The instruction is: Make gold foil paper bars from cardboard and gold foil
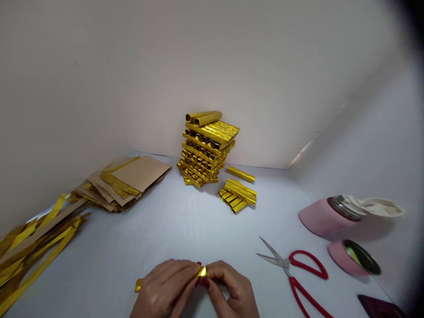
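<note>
Gold foil strip (202, 271) sits pinched between both hands near the near edge of the white work surface (149, 238). The left hand (164, 287) and right hand (232, 289) are closed tightly around it, with the red-nailed fingertips (206, 283) pressing close together and only a small gold tip showing. A gold foil piece (138, 285) pokes out just left of the left hand; whether it belongs to the same strip is hidden.

Farther back, a crisscrossed stack of gold foil sticks (205, 150) stands against the white wall (212, 66). A smaller pile of sticks (236, 195) and a single stick (240, 174) lie just right of it. To the far left rest brown cardboard pieces (132, 181), with long foil strips (33, 260) nearer the left edge. Open red-handled scissors (306, 265) lie right of the hands, near a pink flask (323, 216) and a pink cap (354, 258), both on their sides.
</note>
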